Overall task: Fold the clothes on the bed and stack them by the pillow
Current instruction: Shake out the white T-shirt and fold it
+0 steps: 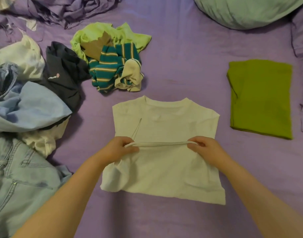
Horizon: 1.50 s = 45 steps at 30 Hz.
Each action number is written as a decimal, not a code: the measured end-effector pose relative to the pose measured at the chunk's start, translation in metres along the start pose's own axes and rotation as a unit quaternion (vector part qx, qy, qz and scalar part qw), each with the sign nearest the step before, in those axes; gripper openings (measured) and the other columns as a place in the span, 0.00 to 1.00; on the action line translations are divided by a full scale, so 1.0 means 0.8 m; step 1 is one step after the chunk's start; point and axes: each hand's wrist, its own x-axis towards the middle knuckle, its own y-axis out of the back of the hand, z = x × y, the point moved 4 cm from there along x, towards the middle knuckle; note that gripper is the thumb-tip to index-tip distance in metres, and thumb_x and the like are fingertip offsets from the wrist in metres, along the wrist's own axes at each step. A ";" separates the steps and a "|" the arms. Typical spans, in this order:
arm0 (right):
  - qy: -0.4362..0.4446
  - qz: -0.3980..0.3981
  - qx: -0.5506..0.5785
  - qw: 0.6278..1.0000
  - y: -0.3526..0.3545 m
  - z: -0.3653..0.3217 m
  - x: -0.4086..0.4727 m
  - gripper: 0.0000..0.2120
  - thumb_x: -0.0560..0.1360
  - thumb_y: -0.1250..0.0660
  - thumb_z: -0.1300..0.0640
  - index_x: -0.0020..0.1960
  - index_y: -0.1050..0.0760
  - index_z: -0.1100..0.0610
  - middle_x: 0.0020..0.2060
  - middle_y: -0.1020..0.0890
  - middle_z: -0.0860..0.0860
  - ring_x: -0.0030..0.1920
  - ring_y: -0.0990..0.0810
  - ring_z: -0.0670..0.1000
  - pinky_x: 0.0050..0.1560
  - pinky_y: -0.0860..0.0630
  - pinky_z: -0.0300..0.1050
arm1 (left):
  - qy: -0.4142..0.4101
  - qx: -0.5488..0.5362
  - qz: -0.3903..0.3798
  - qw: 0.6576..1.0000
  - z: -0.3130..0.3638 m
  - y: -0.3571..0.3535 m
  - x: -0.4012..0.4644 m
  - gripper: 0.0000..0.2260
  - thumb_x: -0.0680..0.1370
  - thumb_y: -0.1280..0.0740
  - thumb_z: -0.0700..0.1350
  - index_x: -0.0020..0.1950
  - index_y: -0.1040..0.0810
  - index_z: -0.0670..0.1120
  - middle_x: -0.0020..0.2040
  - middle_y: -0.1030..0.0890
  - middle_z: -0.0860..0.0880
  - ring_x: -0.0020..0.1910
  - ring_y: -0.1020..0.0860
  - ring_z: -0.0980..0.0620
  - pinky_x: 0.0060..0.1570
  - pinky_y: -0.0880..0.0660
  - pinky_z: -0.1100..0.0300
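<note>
I see the white T-shirt (164, 134) lying flat at the centre of the purple bedsheet (190, 66), collar toward 12 o'clock, with my left hand (120, 148) and right hand (205, 148) each pinching an end of a raised fold across its middle. At 3 o'clock of it, apart, lies a folded green garment (260, 98), below the pale green pillow (247, 11) at 1 o'clock. Unfolded clothes sit from 9 to 11 o'clock: jeans (18, 177), a navy garment (64, 74) and a teal striped shirt (109, 71).

A purple sheet (181, 54) covers the bed, rumpled at the far left, evenly lit.
</note>
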 end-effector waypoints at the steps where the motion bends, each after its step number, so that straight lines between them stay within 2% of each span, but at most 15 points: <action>1: 0.001 0.012 -0.011 1.000 0.005 -0.003 0.011 0.03 0.76 0.33 0.54 0.47 0.20 0.48 0.33 0.23 0.43 0.32 0.27 0.39 0.32 0.32 0.27 | 0.006 -0.006 0.016 1.000 0.002 0.008 0.009 0.04 0.76 0.29 0.46 0.41 0.19 0.47 0.30 0.25 0.56 0.26 0.29 0.61 0.25 0.33 0.68; 4: -0.013 0.046 -0.060 0.997 0.010 -0.003 0.028 0.08 0.77 0.34 0.53 0.56 0.23 0.49 0.39 0.24 0.43 0.37 0.26 0.40 0.35 0.32 0.28 | 0.038 0.010 0.060 0.997 0.003 0.025 0.030 0.03 0.76 0.32 0.40 0.43 0.21 0.46 0.35 0.22 0.52 0.25 0.28 0.62 0.23 0.34 0.69; 9: -0.034 0.050 -0.178 0.982 -0.014 0.016 0.010 0.22 0.77 0.35 0.47 0.68 0.30 0.53 0.58 0.24 0.45 0.60 0.25 0.48 0.54 0.31 0.40 | 0.060 0.032 0.058 0.996 -0.010 0.018 0.044 0.05 0.75 0.30 0.43 0.40 0.23 0.47 0.37 0.21 0.50 0.32 0.26 0.54 0.33 0.31 0.63; 11: -0.025 0.069 -0.177 0.981 -0.020 0.016 0.002 0.16 0.79 0.38 0.48 0.63 0.27 0.53 0.55 0.21 0.46 0.56 0.23 0.49 0.50 0.31 0.39 | 0.035 -0.033 0.040 0.998 -0.010 0.018 0.045 0.07 0.76 0.31 0.45 0.39 0.23 0.45 0.34 0.23 0.53 0.31 0.28 0.55 0.32 0.32 0.64; 15: -0.013 0.113 -0.027 0.993 -0.001 -0.009 -0.004 0.04 0.79 0.39 0.50 0.48 0.26 0.48 0.37 0.22 0.43 0.40 0.24 0.46 0.39 0.31 0.35 | 0.005 -0.127 -0.016 0.992 0.014 0.040 0.045 0.10 0.79 0.34 0.48 0.39 0.26 0.46 0.31 0.31 0.54 0.28 0.33 0.59 0.29 0.36 0.67; 19: -0.002 0.184 0.019 0.983 0.036 -0.039 0.030 0.06 0.78 0.35 0.51 0.49 0.23 0.53 0.40 0.20 0.44 0.42 0.24 0.45 0.39 0.32 0.25 | -0.024 -0.141 0.014 0.990 0.051 0.082 0.075 0.07 0.78 0.33 0.48 0.43 0.22 0.47 0.32 0.28 0.55 0.28 0.32 0.59 0.27 0.35 0.69; 22: -0.031 0.221 0.038 0.974 0.052 -0.042 0.075 0.10 0.78 0.36 0.51 0.55 0.24 0.54 0.38 0.22 0.44 0.37 0.27 0.44 0.38 0.31 0.36 | -0.009 -0.141 0.098 0.985 0.059 0.102 0.113 0.04 0.78 0.33 0.46 0.49 0.21 0.46 0.41 0.21 0.50 0.35 0.26 0.55 0.35 0.27 0.64; 25: -0.065 0.217 -0.003 0.974 0.045 -0.032 0.094 0.18 0.78 0.37 0.47 0.65 0.28 0.54 0.51 0.21 0.47 0.48 0.26 0.46 0.48 0.34 0.41 | 0.000 -0.049 0.146 0.988 0.051 0.094 0.133 0.11 0.78 0.34 0.53 0.57 0.24 0.49 0.51 0.21 0.49 0.47 0.23 0.51 0.47 0.26 0.55; 28: 0.001 0.159 -0.111 0.981 0.025 -0.028 0.081 0.28 0.74 0.35 0.40 0.68 0.33 0.53 0.62 0.27 0.45 0.60 0.29 0.48 0.60 0.33 0.45 | -0.044 0.095 0.195 0.975 0.039 0.076 0.123 0.26 0.75 0.33 0.60 0.69 0.31 0.50 0.61 0.28 0.50 0.56 0.26 0.51 0.55 0.26 0.52; 30: 0.022 0.124 -0.204 0.971 0.011 -0.016 0.070 0.33 0.73 0.31 0.43 0.72 0.38 0.53 0.69 0.33 0.46 0.69 0.35 0.50 0.68 0.37 0.48 | -0.098 0.148 0.236 0.955 0.037 0.061 0.111 0.29 0.73 0.31 0.58 0.71 0.33 0.51 0.62 0.29 0.48 0.59 0.29 0.48 0.56 0.28 0.52; 32: 0.021 0.130 -0.258 0.957 0.002 -0.005 0.064 0.30 0.73 0.30 0.51 0.72 0.36 0.55 0.72 0.35 0.51 0.71 0.35 0.54 0.68 0.37 0.49 | -0.138 0.164 0.258 0.942 0.036 0.044 0.104 0.31 0.71 0.28 0.55 0.72 0.33 0.50 0.58 0.29 0.47 0.57 0.29 0.47 0.53 0.28 0.53; 35: 0.031 0.163 -0.274 0.947 0.003 -0.006 0.072 0.15 0.75 0.31 0.58 0.60 0.25 0.58 0.67 0.28 0.55 0.66 0.29 0.58 0.62 0.33 0.50 | -0.116 0.169 0.254 0.945 0.035 0.023 0.107 0.33 0.71 0.27 0.53 0.73 0.35 0.49 0.56 0.29 0.46 0.54 0.27 0.46 0.52 0.27 0.52; 38: 0.047 0.212 -0.159 0.963 0.019 -0.023 0.077 0.04 0.78 0.36 0.58 0.49 0.22 0.55 0.53 0.22 0.49 0.58 0.26 0.53 0.54 0.35 0.42 | -0.088 0.193 0.268 0.940 0.039 0.020 0.118 0.34 0.73 0.28 0.49 0.75 0.40 0.48 0.60 0.28 0.43 0.57 0.27 0.43 0.53 0.29 0.51; 42: -0.010 0.314 -0.064 0.947 0.054 -0.025 0.074 0.09 0.81 0.42 0.55 0.43 0.29 0.55 0.35 0.26 0.47 0.40 0.27 0.55 0.38 0.39 0.46 | -0.109 0.155 0.253 0.949 0.042 0.036 0.125 0.27 0.79 0.37 0.40 0.76 0.41 0.50 0.55 0.23 0.46 0.53 0.24 0.44 0.46 0.28 0.52; 45: -0.050 0.346 -0.050 0.936 0.074 -0.015 0.074 0.08 0.81 0.43 0.54 0.51 0.29 0.59 0.39 0.24 0.53 0.43 0.26 0.59 0.39 0.34 0.49 | -0.050 0.115 0.338 0.933 0.039 0.077 0.122 0.24 0.80 0.40 0.40 0.76 0.39 0.50 0.50 0.21 0.46 0.49 0.23 0.41 0.41 0.28 0.52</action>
